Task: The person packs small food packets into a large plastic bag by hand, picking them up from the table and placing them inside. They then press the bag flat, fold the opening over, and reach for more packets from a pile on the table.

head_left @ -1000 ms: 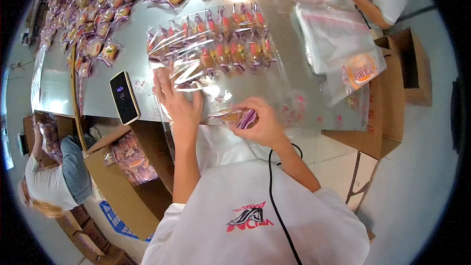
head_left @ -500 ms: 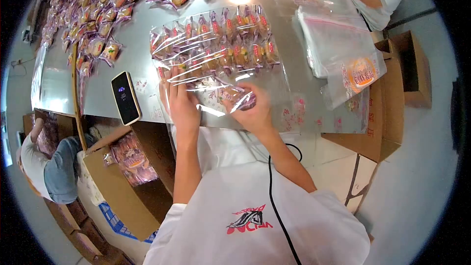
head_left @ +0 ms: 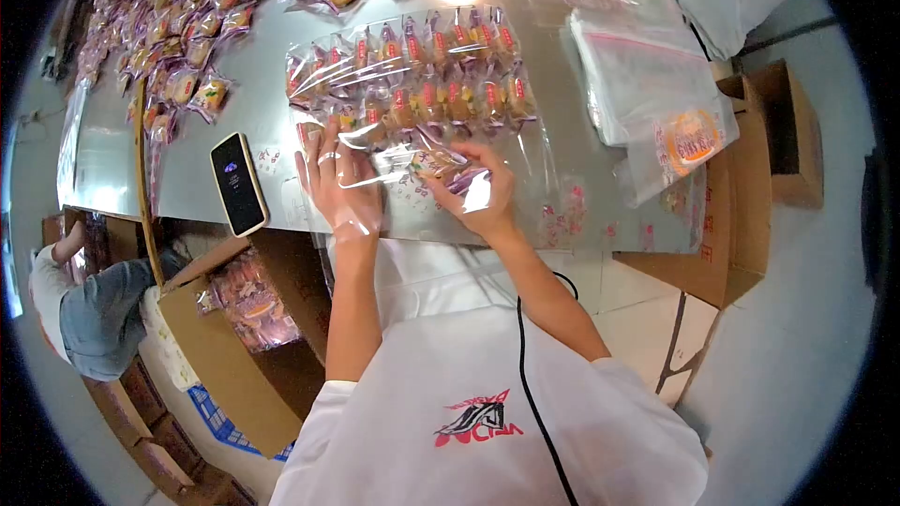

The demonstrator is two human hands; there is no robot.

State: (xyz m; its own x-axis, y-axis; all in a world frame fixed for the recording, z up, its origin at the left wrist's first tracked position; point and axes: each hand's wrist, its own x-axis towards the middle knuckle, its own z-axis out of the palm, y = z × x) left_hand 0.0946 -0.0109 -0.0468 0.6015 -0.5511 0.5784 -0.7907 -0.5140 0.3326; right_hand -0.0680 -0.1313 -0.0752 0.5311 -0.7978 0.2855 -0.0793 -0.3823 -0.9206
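Observation:
A large clear plastic bag (head_left: 539,164) lies on the metal table, holding two rows of small wrapped pastries (head_left: 403,112) stood close together. My left hand (head_left: 345,189) lies flat under the clear film with fingers stretched out, its fingertips touching the packets at the near left of the lower row. Also under the film, my right hand (head_left: 487,197) grips a wrapped pastry (head_left: 441,164) between thumb and fingers, just below the lower row. Glare on the film hides part of that packet.
Loose wrapped pastries (head_left: 187,28) are heaped at the far left. A phone (head_left: 238,186) lies left of my hands. Flat printed bags (head_left: 637,84) are stacked at right. Cardboard boxes (head_left: 745,215) stand beside the table, and another box (head_left: 220,347) holds packets. Two other people are nearby.
My left hand has flattened, its fingers spreading slightly leftward. My right hand has moved a little up with the wrapped pastry. The person at top right has drawn an arm back.

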